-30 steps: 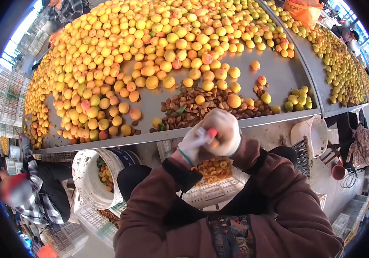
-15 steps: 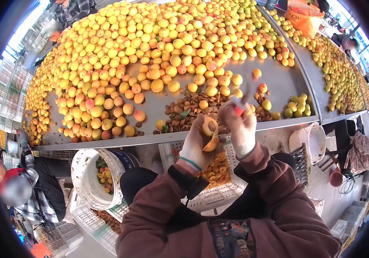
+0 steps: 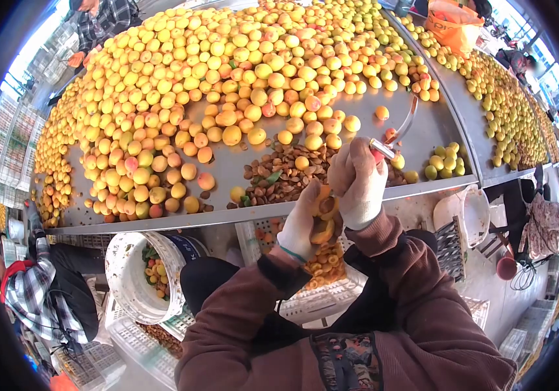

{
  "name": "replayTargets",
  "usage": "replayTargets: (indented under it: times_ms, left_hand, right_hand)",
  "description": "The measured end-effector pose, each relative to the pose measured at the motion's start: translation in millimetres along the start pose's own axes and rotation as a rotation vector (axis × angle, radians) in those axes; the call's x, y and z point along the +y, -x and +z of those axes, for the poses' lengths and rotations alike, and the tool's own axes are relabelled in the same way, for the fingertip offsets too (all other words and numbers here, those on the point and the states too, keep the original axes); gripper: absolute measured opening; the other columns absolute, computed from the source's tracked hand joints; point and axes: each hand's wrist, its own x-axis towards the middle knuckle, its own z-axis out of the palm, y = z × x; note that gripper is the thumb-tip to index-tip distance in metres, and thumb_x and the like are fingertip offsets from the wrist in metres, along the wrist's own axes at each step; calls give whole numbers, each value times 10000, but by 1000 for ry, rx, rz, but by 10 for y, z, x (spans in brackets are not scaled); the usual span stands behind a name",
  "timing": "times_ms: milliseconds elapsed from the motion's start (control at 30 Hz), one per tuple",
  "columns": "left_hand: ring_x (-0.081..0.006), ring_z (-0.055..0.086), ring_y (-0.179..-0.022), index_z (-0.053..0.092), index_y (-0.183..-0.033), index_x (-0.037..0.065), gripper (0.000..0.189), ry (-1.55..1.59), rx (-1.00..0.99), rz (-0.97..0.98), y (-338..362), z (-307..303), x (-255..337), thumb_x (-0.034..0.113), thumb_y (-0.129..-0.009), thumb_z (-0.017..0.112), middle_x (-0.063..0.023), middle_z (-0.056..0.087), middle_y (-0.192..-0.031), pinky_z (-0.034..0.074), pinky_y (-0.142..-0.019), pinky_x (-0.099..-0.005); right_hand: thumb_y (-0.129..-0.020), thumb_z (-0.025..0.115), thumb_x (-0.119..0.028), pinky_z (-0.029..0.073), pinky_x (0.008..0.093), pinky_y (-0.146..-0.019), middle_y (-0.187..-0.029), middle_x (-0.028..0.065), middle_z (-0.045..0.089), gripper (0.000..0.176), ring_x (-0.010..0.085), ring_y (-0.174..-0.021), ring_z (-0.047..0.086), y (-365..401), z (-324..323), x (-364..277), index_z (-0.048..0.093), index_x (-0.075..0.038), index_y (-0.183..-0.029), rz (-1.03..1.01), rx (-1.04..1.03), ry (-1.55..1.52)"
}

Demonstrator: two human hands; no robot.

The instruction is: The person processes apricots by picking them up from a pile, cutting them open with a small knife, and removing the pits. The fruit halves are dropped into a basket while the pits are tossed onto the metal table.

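Since a moment ago the right hand (image 3: 357,182) has drawn the knife (image 3: 402,127) out and up, and the split apricot (image 3: 323,220) now gapes wider. It sits just off the near edge of the desk (image 3: 422,111), with the left hand (image 3: 300,228) pinching it from below. The right grip is wrapped tight round the knife handle, its curved blade pointing far and right. Just beyond the hands lies a pile of pits (image 3: 273,179), and past that the heap of apricots (image 3: 227,72). Below the apricot is a white crate (image 3: 321,296) of halves, with a white bucket (image 3: 126,274) to the left.
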Motion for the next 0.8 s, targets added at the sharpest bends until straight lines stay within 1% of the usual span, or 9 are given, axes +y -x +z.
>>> replayTargets:
  times_ms: [200,267,400,467,533,600,667,733,800]
  left_hand:
    - [-178,542,-548,493,-900,138,412,-79,83,82,-22,35,54,533,-983,410,-13,547,-714,400,-452,-263]
    - [-133,550,-609,531,-897,117,298,15,66,136,-92,5,74,383,-1009,459,11,521,-715,430,-525,-260]
    - [-78,513,-607,600,-1076,114,317,50,236,174,-311,8,53,376,-1007,435,36,568,-770,400,-531,-223]
    - [-53,532,-680,622,-1117,176,393,-184,148,138,-504,-571,-78,481,-969,423,45,618,-892,337,-502,-192]
    - [-80,584,-776,612,-1102,152,361,-169,174,111,-449,-536,-56,454,-972,463,18,633,-954,435,-573,-221]
    - [-123,623,-864,596,-1119,118,316,-82,259,117,-255,-266,50,386,-980,503,-10,640,-990,519,-731,-279]
    - [-166,638,-950,581,-1156,77,297,-70,313,122,-167,-283,88,313,-987,519,-49,647,-1044,522,-863,-334]
    - [-138,622,-981,609,-1077,77,175,-379,-191,400,-89,-485,7,169,-930,637,-30,651,-1021,528,-807,-293]
    - [-188,641,-1012,573,-1197,49,272,-486,44,240,-34,-406,49,212,-995,491,-97,642,-1137,527,-907,-345]
  right_hand:
    - [-991,474,-245,175,263,-370,-503,-39,265,418,79,-400,211,-122,-31,77,313,-144,-618,221,27,-285]
    - [-995,483,-253,175,256,-367,-502,-37,282,423,74,-398,217,-147,2,92,324,-139,-619,209,2,-310]
    - [-938,547,-137,258,240,-415,-574,-30,407,317,83,-450,342,5,72,197,424,-95,-649,26,-87,10]
    - [-887,600,-57,335,244,-470,-632,-30,473,216,97,-508,436,70,-131,487,496,-66,-698,-70,-117,336]
    - [-799,639,10,405,311,-492,-584,59,505,121,179,-503,509,78,-154,591,537,-29,-746,-204,-100,550]
    - [-771,640,-11,408,361,-478,-564,117,486,122,281,-485,521,97,42,287,529,-27,-725,-501,-404,860]
    - [-755,653,-48,395,387,-462,-550,127,469,134,349,-480,501,78,21,308,528,-36,-708,-436,-434,815]
    - [-747,661,-63,390,384,-462,-544,122,459,149,341,-479,497,39,-54,308,524,-39,-693,-405,-702,777]
    - [-740,651,-70,384,382,-462,-547,117,456,150,341,-484,492,62,-58,331,517,-45,-678,-413,-701,762]
